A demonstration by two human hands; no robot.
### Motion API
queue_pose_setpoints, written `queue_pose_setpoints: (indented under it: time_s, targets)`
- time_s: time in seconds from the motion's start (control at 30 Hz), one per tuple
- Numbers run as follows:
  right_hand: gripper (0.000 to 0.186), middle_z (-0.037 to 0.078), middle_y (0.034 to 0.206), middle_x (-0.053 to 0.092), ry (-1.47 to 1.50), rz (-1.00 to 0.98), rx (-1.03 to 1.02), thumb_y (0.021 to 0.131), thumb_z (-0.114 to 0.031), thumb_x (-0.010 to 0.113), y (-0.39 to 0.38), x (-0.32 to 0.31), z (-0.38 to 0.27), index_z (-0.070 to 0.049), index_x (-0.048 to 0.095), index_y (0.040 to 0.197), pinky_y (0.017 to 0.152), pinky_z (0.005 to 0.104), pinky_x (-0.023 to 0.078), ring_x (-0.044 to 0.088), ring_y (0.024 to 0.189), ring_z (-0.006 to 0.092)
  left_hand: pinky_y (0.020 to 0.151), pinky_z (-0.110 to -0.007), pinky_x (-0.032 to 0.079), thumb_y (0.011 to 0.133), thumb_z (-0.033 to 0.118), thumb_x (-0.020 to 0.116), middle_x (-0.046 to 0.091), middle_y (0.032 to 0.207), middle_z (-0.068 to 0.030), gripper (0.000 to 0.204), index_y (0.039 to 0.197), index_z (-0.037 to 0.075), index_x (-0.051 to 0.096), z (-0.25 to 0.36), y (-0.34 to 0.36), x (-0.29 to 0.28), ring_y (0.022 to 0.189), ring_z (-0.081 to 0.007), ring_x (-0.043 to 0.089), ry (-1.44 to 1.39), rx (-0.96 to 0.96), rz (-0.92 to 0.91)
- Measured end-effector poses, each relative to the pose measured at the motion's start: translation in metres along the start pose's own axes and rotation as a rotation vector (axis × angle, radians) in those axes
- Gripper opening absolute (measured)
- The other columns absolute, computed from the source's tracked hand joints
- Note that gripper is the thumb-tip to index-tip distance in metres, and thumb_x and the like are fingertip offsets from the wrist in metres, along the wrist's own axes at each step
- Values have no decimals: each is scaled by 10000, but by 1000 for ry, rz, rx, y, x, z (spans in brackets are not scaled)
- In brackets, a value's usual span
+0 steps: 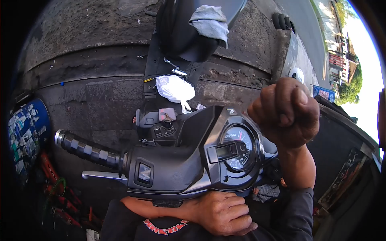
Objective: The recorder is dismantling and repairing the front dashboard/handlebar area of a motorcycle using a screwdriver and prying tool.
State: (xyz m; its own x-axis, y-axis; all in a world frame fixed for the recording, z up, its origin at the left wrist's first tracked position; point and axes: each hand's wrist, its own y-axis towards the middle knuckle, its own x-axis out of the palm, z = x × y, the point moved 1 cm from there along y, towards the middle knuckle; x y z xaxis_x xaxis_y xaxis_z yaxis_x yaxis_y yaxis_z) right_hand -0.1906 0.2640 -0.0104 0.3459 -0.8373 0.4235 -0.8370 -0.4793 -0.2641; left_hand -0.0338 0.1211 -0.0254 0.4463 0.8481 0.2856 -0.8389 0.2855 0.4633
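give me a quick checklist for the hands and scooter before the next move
1. Left hand empty: cannot tell; fingers curled, palm hidden.
2. Right hand empty: cannot tell; raised in a fist beside the gauge.
3. Black handlebar grip free of hands: ok; neither touches it.
4. Seat clear: not ok; a grey cloth lies on it.
5. Footboard clear: not ok; a white plastic bag and shiny metal tool are there.
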Motion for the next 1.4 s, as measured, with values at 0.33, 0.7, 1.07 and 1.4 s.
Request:
queue_pose_setpoints:
  time_s: [0.33, 0.7, 1.07, 1.4]
  targets:
    - [332, -30, 552, 343, 122, 654, -144, 961, -303, 434, -137, -38, -7, -120, 419, 685, 465, 265, 232, 243, 455, 79, 379, -267, 304, 851, 194, 679, 377, 533, -3, 424, 556, 84, 395, 16, 5, -23, 422, -138, 408, -357, -160, 136]
    - [303, 40, 540, 412, -219, 634, -444, 850, -160, 478, -151, -23, 9, 3, 438, 598, 471, 274, 257, 327, 483, 96, 453, -292, 184, 984, 392, 438, 274, 504, 23, 458, 637, 101, 370, 13, 30, -52, 470, -97, 210, -237, -259, 493]
    - [296, 6, 542, 351, 220, 627, -552, 887, -211, 487, -179, -81, 27, -47, 437, 645, 445, 267, 243, 277, 442, 97, 420, -258, 169, 1017, 382, 402, 275, 521, 21, 456, 646, 120, 367, 42, 18, -101, 461, -81, 204, -208, -279, 431]
    - [299, -8, 627, 334, 273, 931, -684, 1010, -197, 424, -304, -139, 85, -103, 392, 728, 485, 239, 245, 257, 494, 71, 450, -262, 275, 978, 287, 429, 338, 541, 12, 379, 645, 110, 393, 81, -32, -138, 469, -96, 288, 132, -73, 947]
